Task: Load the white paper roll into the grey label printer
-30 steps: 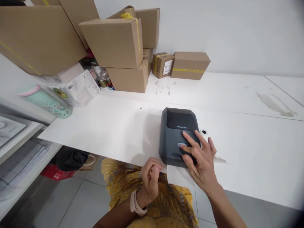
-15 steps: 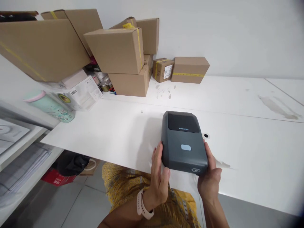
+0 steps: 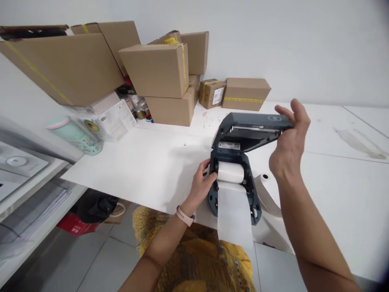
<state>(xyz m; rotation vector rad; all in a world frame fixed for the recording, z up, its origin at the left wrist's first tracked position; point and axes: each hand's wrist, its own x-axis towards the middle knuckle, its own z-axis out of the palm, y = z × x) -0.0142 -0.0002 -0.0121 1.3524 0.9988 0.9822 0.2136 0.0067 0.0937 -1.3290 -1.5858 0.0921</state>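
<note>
A dark grey printer (image 3: 255, 200) stands on the white table with its lid (image 3: 258, 121) raised. Inside lies a white paper roll (image 3: 231, 172), and a strip of paper (image 3: 234, 213) runs from it over the front and hangs past the table edge. My left hand (image 3: 202, 182) grips the left side wall of the printer beside the roll. With my right hand (image 3: 288, 142) I hold the front edge of the lid up. Another white roll (image 3: 267, 196) lies on the table right of the printer.
Cardboard boxes (image 3: 154, 71) are stacked at the back left, with two smaller ones (image 3: 247, 93) by the wall. A mint green tumbler (image 3: 77, 136) leans near a white box (image 3: 112, 121). Shelves with papers (image 3: 39, 211) stand at far left.
The printer's lid has gone from closed to raised, showing the roll and paper strip. My right hand has moved up with the lid; my left hand has shifted up along the left side.
</note>
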